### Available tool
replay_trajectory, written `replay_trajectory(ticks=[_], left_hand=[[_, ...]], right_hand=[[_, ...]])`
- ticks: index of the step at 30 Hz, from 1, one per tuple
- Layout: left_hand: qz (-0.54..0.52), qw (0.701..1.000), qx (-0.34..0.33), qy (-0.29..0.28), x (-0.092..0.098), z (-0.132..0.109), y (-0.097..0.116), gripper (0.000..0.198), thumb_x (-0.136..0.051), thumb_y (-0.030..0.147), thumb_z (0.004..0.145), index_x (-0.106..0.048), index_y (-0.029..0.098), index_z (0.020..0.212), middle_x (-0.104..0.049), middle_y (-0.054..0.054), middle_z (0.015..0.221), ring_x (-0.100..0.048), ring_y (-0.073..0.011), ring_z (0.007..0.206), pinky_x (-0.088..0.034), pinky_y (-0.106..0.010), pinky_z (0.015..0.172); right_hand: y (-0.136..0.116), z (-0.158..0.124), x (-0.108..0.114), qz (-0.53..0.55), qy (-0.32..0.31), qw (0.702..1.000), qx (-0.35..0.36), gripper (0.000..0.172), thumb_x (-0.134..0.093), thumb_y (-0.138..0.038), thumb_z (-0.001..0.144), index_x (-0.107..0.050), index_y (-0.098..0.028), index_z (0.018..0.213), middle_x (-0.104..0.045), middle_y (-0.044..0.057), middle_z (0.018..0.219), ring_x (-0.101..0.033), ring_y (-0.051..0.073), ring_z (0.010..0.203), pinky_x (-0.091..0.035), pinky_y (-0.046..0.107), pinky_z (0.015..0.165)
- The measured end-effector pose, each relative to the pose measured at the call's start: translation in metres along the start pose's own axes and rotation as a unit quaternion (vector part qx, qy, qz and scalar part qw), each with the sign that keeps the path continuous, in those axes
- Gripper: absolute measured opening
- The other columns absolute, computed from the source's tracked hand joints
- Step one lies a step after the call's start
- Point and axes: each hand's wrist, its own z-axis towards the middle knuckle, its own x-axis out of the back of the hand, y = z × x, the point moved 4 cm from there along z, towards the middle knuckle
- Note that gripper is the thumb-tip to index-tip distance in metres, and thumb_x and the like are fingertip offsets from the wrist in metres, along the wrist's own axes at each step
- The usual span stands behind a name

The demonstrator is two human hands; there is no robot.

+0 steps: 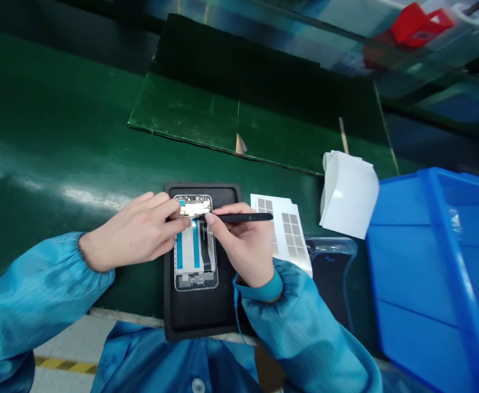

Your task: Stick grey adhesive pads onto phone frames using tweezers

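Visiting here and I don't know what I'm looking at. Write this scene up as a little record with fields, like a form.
Left hand: fingers touching the open phone chassis
Right hand: holding black tweezers, tip at the circuit board
Under the phone: black mat
Beside it: grey-patched label sheets, white folded sheet, blue plastic bin
Surface: green bench

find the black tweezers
In the head view, the black tweezers are held in the right hand, tips reaching left to the circuit board of the phone frame, beside the left hand.
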Motion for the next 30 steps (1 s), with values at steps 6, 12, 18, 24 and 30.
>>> replay_trajectory(ticks=[6,12,18,24,30], left_hand=[[-0.026,0.999,-0.036,0.018,0.0045,-0.001,-0.0023,0.023,-0.054,0.027,0.096,-0.071,0.022,0.111,-0.059,-0.007,0.093,-0.048,-0.0208,0.08,-0.036,-0.034,0.066],[-0.052,0.998,-0.035,0.025,0.0042,-0.0016,-0.0037,0.024,-0.055,0.034,0.096,-0.074,0.021,0.102,-0.061,-0.007,0.096,-0.052,-0.0201,0.084,-0.04,-0.033,0.07],[-0.052,0.998,-0.035,0.025,0.0039,-0.0015,-0.0035,0.025,-0.054,0.035,0.097,-0.074,0.021,0.102,-0.061,-0.007,0.095,-0.051,-0.02,0.083,-0.039,-0.034,0.069],[-0.05,0.998,-0.036,0.031,0.0045,-0.0011,-0.0033,0.024,-0.055,0.034,0.096,-0.074,0.021,0.101,-0.061,-0.007,0.095,-0.051,-0.0198,0.084,-0.039,-0.033,0.07],[-0.035,0.998,-0.029,0.033,0.0021,-0.002,-0.0026,0.025,-0.055,0.035,0.096,-0.072,0.02,0.106,-0.062,-0.007,0.096,-0.051,-0.0208,0.084,-0.041,-0.034,0.07]], right_hand=[[0.0035,-0.0014,0.001,0.005,0.006,1.0,0.005,0.008,-0.076,-0.026,0.082,-0.07,-0.022,0.085,-0.07,0.001,0.079,-0.066,0.014,0.066,-0.056,0.026,0.059],[0.0013,-0.0019,-0.0003,-0.034,-0.026,0.999,0.016,0.008,-0.075,-0.026,0.083,-0.07,-0.02,0.086,-0.071,0.002,0.079,-0.067,0.015,0.067,-0.055,0.028,0.06],[-0.0022,-0.0005,-0.0019,-0.059,-0.039,0.997,0.028,0.008,-0.076,-0.025,0.082,-0.072,-0.019,0.085,-0.072,0.002,0.077,-0.066,0.015,0.066,-0.053,0.026,0.059],[-0.0016,0.0,-0.0022,-0.057,-0.029,0.997,0.032,0.007,-0.075,-0.025,0.083,-0.072,-0.019,0.085,-0.074,0.003,0.081,-0.068,0.015,0.069,-0.054,0.027,0.062],[-0.0008,-0.0008,-0.0023,-0.059,-0.027,0.997,0.032,0.007,-0.075,-0.025,0.083,-0.072,-0.019,0.085,-0.073,0.002,0.079,-0.067,0.015,0.067,-0.054,0.027,0.061]])
